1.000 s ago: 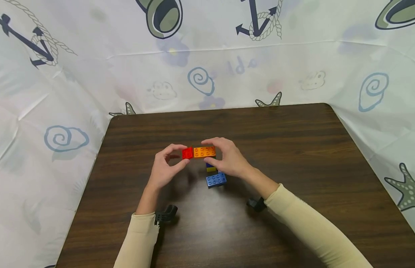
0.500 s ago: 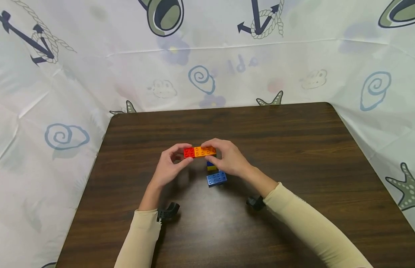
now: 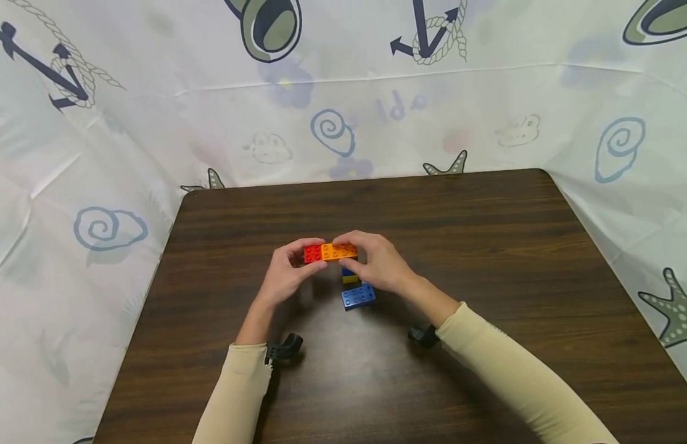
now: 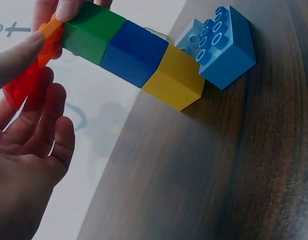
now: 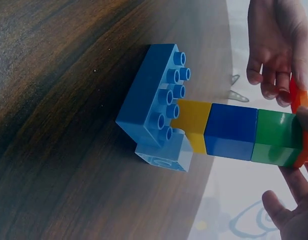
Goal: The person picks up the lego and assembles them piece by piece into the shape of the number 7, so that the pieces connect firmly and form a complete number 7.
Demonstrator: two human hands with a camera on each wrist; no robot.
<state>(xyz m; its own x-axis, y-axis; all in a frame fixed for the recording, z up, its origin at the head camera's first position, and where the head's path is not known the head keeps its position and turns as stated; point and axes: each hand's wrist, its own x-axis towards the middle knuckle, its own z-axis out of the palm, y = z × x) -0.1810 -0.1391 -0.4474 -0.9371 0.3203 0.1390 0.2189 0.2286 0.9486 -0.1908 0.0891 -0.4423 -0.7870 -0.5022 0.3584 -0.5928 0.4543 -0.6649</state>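
My left hand (image 3: 311,255) pinches a small red brick (image 3: 312,253) between thumb and fingers. The red brick sits against the left end of a long orange brick (image 3: 340,251), which my right hand (image 3: 344,252) grips at the top of a standing tower. Downwards, the tower has a green block (image 4: 91,32), a dark blue block (image 4: 133,52), a yellow block (image 4: 174,77) and a light blue base brick (image 3: 357,296) on the table. In the right wrist view the red brick (image 5: 295,95) is edge-on by the left hand's fingertips (image 5: 276,90). The green block is hidden in the head view.
The dark wooden table (image 3: 488,246) has rounded far corners. A white printed curtain (image 3: 99,154) with anchors and shells hangs round its back and sides. Black camera mounts (image 3: 282,348) sit on both wrists. A second pale blue brick (image 5: 166,152) lies under the base brick.
My left hand has moved right and brought the red brick from slightly apart to flush against the orange brick's end. My right hand and the tower have stayed put.
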